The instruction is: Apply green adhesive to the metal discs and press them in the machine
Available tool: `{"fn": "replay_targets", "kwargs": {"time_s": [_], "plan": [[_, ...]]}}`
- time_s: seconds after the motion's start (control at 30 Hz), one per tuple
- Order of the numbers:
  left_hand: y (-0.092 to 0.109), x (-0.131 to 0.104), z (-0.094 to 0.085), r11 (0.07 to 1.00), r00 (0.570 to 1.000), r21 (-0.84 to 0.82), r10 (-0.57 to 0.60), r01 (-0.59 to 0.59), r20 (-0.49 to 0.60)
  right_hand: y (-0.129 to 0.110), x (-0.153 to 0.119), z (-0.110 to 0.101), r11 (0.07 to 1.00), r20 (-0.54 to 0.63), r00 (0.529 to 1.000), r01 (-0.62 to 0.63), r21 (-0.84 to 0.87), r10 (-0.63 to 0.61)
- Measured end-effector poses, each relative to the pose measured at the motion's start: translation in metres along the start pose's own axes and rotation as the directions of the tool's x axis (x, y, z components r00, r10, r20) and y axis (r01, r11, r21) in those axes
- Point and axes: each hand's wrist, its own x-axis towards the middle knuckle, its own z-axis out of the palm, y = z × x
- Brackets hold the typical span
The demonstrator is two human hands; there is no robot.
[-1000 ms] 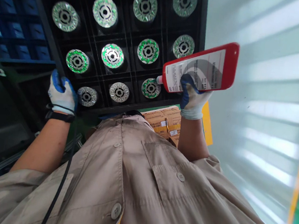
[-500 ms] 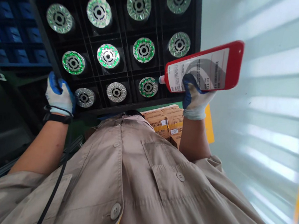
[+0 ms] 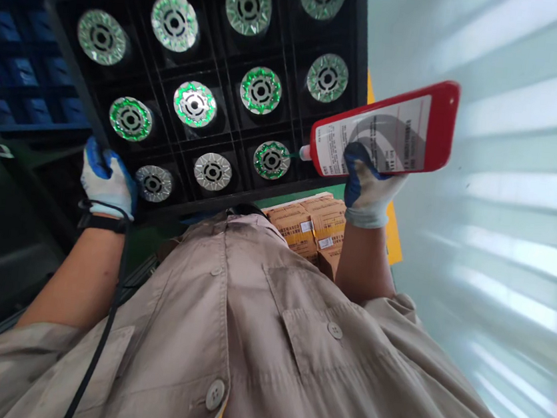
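My right hand (image 3: 371, 186), in a white and blue glove, is closed around a red bottle (image 3: 441, 127) with a white label. Its nozzle points left at a round slotted metal disc (image 3: 272, 160) that bears a ring of green liquid, and a thin green strand hangs between them. This disc sits in the near row of a black compartment tray (image 3: 68, 44). My left hand (image 3: 108, 179), gloved alike, grips the tray's left edge. Beside it are two bare discs, one nearer (image 3: 153, 183) and one in the middle (image 3: 213, 172). Discs farther back carry green liquid.
Blue compartment trays (image 3: 18, 65) lie at the far left. Printed cardboard boxes (image 3: 301, 228) stand below the tray's near edge. A black cable (image 3: 100, 350) runs down from my left wrist. Pale, shiny floor (image 3: 499, 214) stretches to the right.
The bottle has shifted slightly right, away from the near-row disc, and the green strand from its nozzle now shows longer. The tray appears slightly farther left in view; my left hand stays on its edge.
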Motion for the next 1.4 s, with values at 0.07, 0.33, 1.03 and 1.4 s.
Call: {"fn": "replay_targets", "kwargs": {"time_s": [0.07,0.33,1.03,1.4], "plan": [[-0.001,0.001,0.000,1.000,1.000,-0.005,0.002,-0.002,-0.009,-0.001,0.000,-0.001,1.000,0.002,1.000,0.019,0.007,-0.019],[-0.019,0.004,-0.002,0.995,0.994,0.018,0.103,-0.103,-0.024,-0.012,-0.009,0.002,0.999,0.075,0.997,-0.012,0.035,0.009],[-0.007,0.003,0.001,1.000,1.000,-0.004,0.027,-0.027,-0.006,-0.015,-0.016,-0.002,0.997,-0.004,1.000,0.031,0.076,-0.030],[-0.002,0.000,0.000,0.999,1.000,0.024,0.023,-0.024,0.007,0.009,0.002,0.012,0.996,-0.039,0.997,0.073,0.040,-0.072]]}}
